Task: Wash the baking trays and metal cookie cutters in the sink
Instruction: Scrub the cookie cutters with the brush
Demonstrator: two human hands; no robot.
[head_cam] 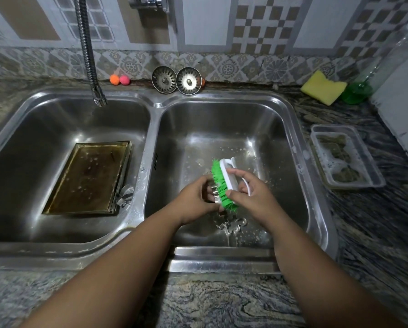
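Patterned tiles back a veined stone worktop (221, 301), into which a double steel sink (152, 129) is set. A greasy, browned baking tray (89, 178) is seen lying flat on the floor of the left basin, with a metal cookie cutter (125, 194) standing just beside its right edge, against the basin wall. A flexible tap hose (89, 50) is hung over the back of that basin.

Over the right basin, a small metal cutter (212, 193) is held in the left hand (195, 197), whose fingers are curled round it. A scrubbing brush (223, 183) is gripped by the right hand (252, 195), thumb and fingertips clamped on its white back, and its green bristles are pressed against the held cutter. A further cutter (230, 224) is left flat on the wet, soap-flecked floor below the hands.

Two sink strainers (176, 80) are propped against the wall behind the divider, with an orange ball (114, 79) and a pink ball (124, 80) to their left. On the worktop to the right, a yellow sponge (323, 87), a bottle of green liquid (357, 91) and a clear plastic tub (347, 157) holding suds are seen.
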